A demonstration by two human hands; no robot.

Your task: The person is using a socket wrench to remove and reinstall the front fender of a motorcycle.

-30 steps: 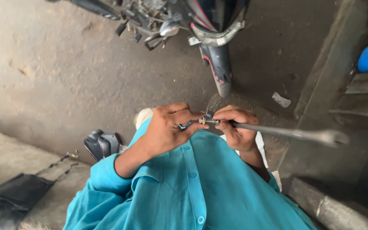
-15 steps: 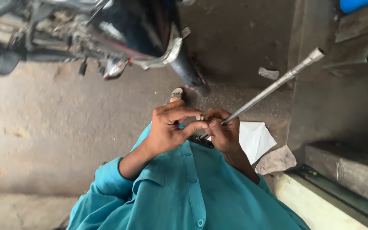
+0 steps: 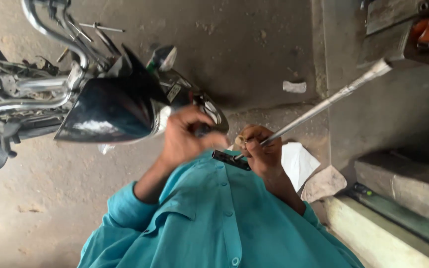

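Head view, looking down over the person's chest.

Right hand (image 3: pixel 261 151): closed around the near end of a long, thin, silver-grey metal rod (image 3: pixel 323 103); a small dark bar-shaped fitting (image 3: pixel 230 160) sits at that end, just above the teal button-up shirt (image 3: pixel 224 218). The rod runs toward 2 o'clock, its far tip close to a grey metal block with an orange part (image 3: pixel 403 34).

Left hand (image 3: pixel 187 136): blurred, fingers curled, just beside the right hand at 9 o'clock; whether it grips anything, I cannot tell.

Risks, as judged: the long rod has leverage, so a loose grip could let the far end swing into the block or drop; the small fitting could slip free and fall to the grey concrete floor (image 3: pixel 254 44).

Edges and room: black glossy motorcycle bodywork with chrome tubing (image 3: pixel 110 106) crowds 10 o'clock, near the left hand. A concrete step edge (image 3: pixel 398 183) bounds 4 o'clock. White paper (image 3: pixel 298 163) and a beige rag (image 3: pixel 323 182) lie at 3 o'clock. Open floor lies toward 12 o'clock.
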